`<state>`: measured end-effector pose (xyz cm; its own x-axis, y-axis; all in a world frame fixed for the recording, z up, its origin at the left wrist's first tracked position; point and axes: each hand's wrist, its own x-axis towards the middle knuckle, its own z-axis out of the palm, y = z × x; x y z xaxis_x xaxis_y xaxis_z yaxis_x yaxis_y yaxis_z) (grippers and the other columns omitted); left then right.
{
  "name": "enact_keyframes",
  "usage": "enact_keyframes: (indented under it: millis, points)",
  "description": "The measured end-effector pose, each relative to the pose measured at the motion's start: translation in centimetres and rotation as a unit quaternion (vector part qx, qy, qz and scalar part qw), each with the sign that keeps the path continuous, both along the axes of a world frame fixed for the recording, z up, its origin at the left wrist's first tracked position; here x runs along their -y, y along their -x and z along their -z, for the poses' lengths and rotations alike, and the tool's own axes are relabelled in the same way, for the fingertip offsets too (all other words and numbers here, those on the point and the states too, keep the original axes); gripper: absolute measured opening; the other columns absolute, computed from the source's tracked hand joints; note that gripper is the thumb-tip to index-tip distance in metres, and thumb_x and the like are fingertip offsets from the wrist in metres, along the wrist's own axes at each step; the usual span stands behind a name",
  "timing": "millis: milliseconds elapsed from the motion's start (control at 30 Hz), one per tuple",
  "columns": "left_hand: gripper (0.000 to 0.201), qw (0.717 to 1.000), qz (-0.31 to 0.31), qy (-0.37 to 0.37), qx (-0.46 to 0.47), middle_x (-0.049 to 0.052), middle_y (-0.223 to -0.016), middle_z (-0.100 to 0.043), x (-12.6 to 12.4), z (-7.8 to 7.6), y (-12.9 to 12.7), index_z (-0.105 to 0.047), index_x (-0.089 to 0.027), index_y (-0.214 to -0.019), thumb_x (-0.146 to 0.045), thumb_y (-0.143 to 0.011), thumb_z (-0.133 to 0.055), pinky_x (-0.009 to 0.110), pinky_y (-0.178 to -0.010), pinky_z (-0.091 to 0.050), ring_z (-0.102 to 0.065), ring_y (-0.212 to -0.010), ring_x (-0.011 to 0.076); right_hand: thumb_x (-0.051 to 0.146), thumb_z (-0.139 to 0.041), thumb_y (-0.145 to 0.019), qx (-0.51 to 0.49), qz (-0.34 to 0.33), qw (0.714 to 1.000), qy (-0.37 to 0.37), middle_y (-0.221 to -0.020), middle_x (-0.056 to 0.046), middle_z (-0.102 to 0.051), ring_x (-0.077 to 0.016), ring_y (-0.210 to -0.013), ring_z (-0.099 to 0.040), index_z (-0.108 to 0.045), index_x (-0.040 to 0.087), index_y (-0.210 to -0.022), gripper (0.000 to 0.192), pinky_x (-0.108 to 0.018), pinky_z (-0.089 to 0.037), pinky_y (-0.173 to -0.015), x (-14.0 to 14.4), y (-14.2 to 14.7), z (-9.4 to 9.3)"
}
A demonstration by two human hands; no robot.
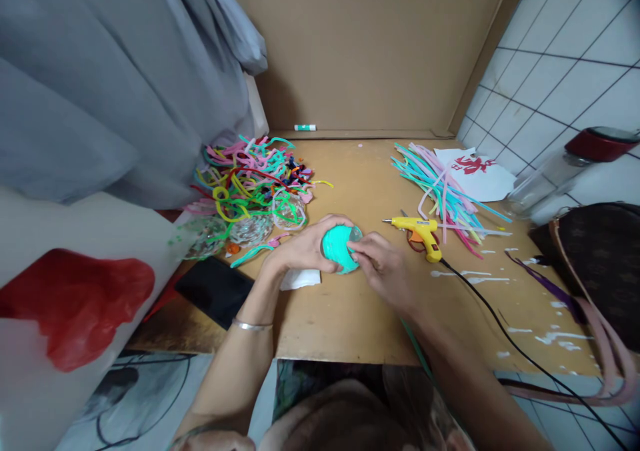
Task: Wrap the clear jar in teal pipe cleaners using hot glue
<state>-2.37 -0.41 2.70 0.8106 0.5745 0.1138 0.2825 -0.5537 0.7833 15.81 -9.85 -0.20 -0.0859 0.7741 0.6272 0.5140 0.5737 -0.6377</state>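
My left hand (327, 241) is wrapped round a turquoise round object (337, 246), whose covering looks like rows of strand. A greyish, see-through patch shows at its upper right. The fingertips of my right hand (377, 258) are pinched together against its right side; what lies between them is too small to make out. A thin green strand (415, 344) hangs below my right wrist. White folded paper (301, 279) lies on the table under my left wrist. Right of my hands, a yellow glue gun (417, 231) rests on its side, its nozzle pointing left.
Tangled pipe cleaners (250, 184) heap at the left, near clear plastic pieces (253, 228) and a black flat object (215, 291). Loose pipe cleaners (440, 184) lie back right. A black cord (495, 314) crosses the table's right side, near a brown bag (600, 264) and bottle (550, 174).
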Motion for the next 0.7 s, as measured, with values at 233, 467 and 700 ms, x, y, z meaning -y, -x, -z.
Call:
enact_keyframes:
  millis: [233,467,700]
  points:
    - [0.076,1.0,-0.001,-0.007,-0.003,0.008,-0.13,-0.051,0.02,-0.02,-0.01,-0.047,-0.023,-0.126,-0.022,-0.057,-0.078,0.044,-0.102,-0.045,-0.053,-0.119,0.0276,0.022,-0.049,-0.094,0.013,0.008,1.0,-0.001,-0.088,-0.004,-0.062,-0.0161,-0.082,-0.061,-0.07,0.024,-0.102,0.022,-0.03,-0.051,-0.07,0.01,0.02,0.06]
    - [0.072,1.0,0.005,-0.009,0.006,0.007,-0.127,-0.052,0.03,0.01,-0.07,-0.049,-0.024,-0.123,-0.024,-0.057,-0.077,0.043,-0.099,-0.047,-0.054,-0.116,0.0269,0.019,-0.053,-0.09,0.044,0.037,0.998,-0.011,-0.105,-0.006,-0.059,-0.0199,-0.099,-0.059,-0.069,0.026,-0.099,0.02,-0.036,-0.052,-0.082,0.01,-0.21,-0.19]
    - [0.072,1.0,0.001,-0.013,0.003,0.007,-0.127,-0.053,0.12,-0.04,-0.07,-0.048,-0.024,-0.124,-0.025,-0.057,-0.075,0.043,-0.097,-0.048,-0.055,-0.114,0.027,0.025,-0.058,-0.089,0.049,0.048,0.998,-0.005,-0.121,-0.006,-0.062,-0.0228,-0.112,-0.06,-0.069,0.027,-0.097,0.014,-0.043,-0.048,-0.094,-0.29,-0.45,0.03]
